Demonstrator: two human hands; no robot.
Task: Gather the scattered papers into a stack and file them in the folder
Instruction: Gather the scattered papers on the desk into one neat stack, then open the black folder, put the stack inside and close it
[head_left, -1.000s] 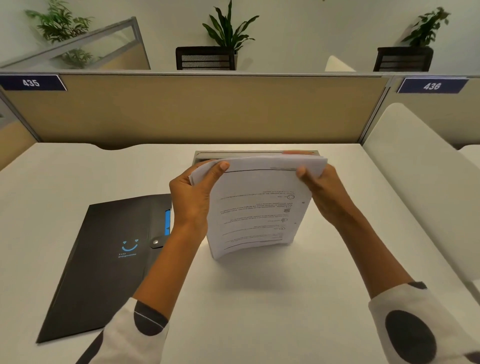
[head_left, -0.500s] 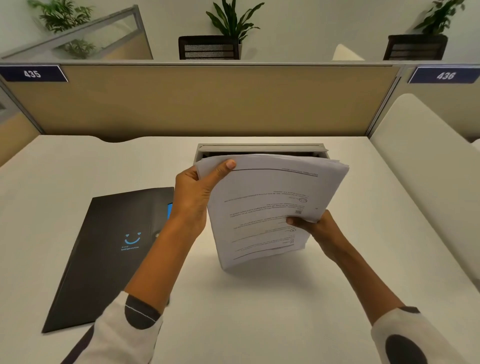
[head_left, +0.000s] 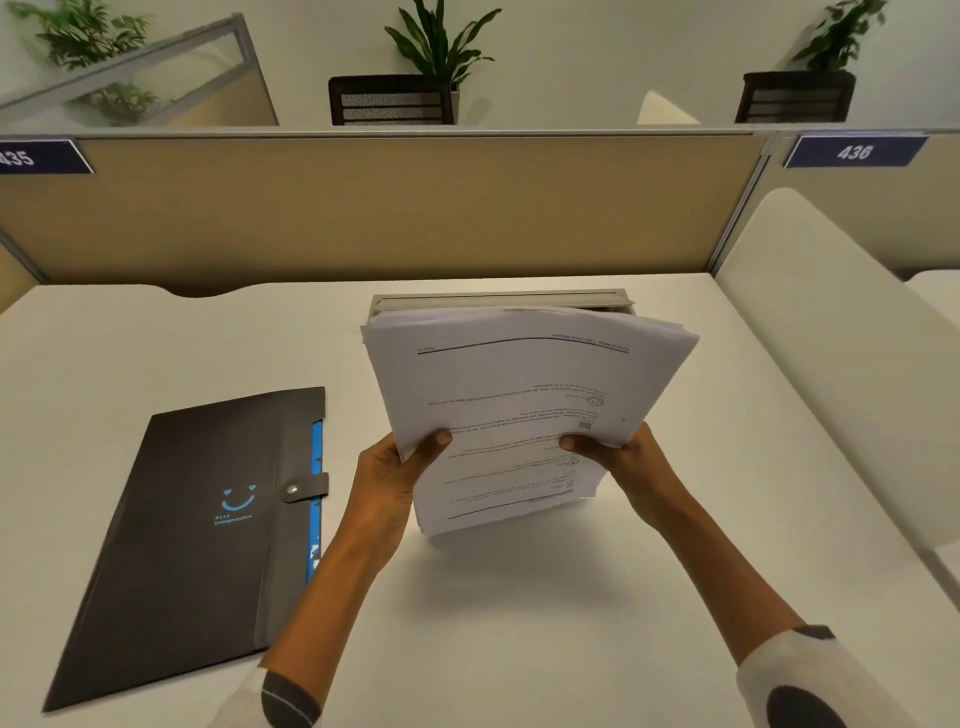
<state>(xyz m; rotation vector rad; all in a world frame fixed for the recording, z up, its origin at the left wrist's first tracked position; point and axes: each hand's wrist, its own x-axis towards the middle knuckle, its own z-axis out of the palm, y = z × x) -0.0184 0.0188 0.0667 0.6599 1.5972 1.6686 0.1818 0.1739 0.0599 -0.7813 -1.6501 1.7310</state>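
A thick stack of white printed papers (head_left: 524, 395) is held up above the white desk (head_left: 493, 613), tilted, with its sheets fanned unevenly at the top right. My left hand (head_left: 395, 473) grips its lower left edge and my right hand (head_left: 618, 457) grips its lower right edge, thumbs on the front sheet. The black folder (head_left: 192, 535) with a blue smiley logo lies flat on the desk to the left, its snap tab fastened and a blue inner edge showing.
A grey cable box (head_left: 498, 301) sits on the desk behind the papers. A beige partition (head_left: 363, 208) closes off the back, and a white divider (head_left: 841, 364) runs along the right side. Chairs and plants stand beyond.
Both hands have slid from the top corners of the stack down to its lower edges, right hand first. The stack has lifted and its top sheets have fanned out to the right.
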